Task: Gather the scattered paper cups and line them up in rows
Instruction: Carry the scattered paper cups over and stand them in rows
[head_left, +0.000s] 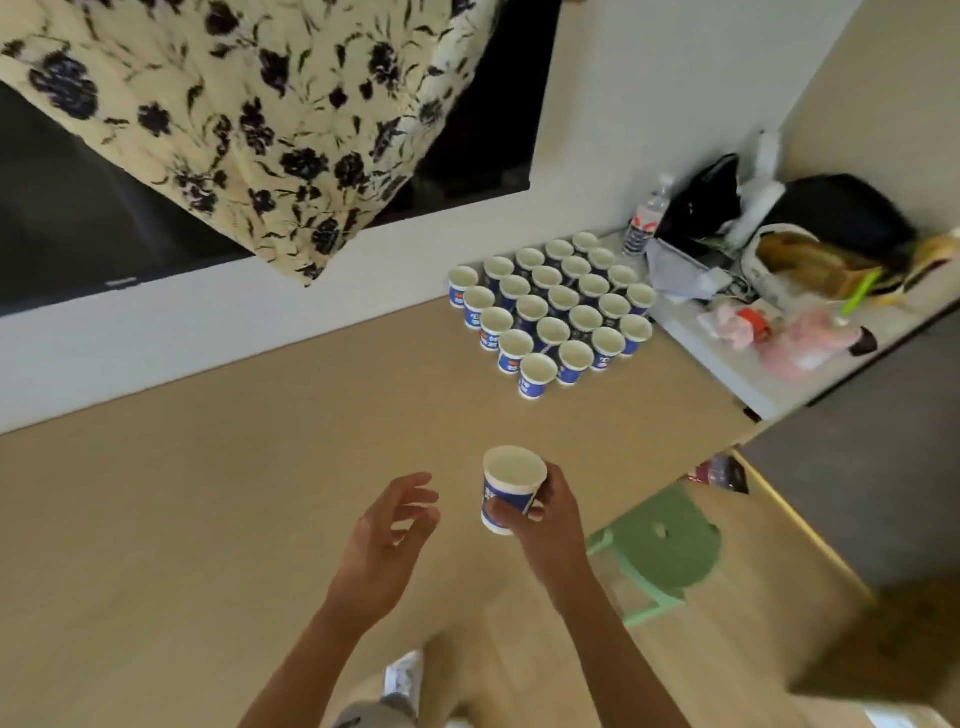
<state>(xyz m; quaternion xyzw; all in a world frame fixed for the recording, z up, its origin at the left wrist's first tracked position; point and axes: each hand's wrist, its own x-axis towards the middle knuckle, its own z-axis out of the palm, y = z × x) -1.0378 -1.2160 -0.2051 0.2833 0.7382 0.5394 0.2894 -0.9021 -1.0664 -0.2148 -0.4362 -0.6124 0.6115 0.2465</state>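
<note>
Several blue-and-white paper cups (553, 312) stand upright in tight rows on the tan floor (260, 493) by the white wall. My right hand (545, 525) grips one more paper cup (511, 486) of the same kind, upright and in the air, well short of the rows. My left hand (387, 535) hovers just to the left of that cup, fingers loosely spread, holding nothing and not touching it.
A low white shelf (727, 364) to the right of the rows carries a water bottle (647, 218), black bags and plastic-wrapped items. A green stool (665, 545) stands at my right. A floral cloth (234, 119) hangs over the dark window.
</note>
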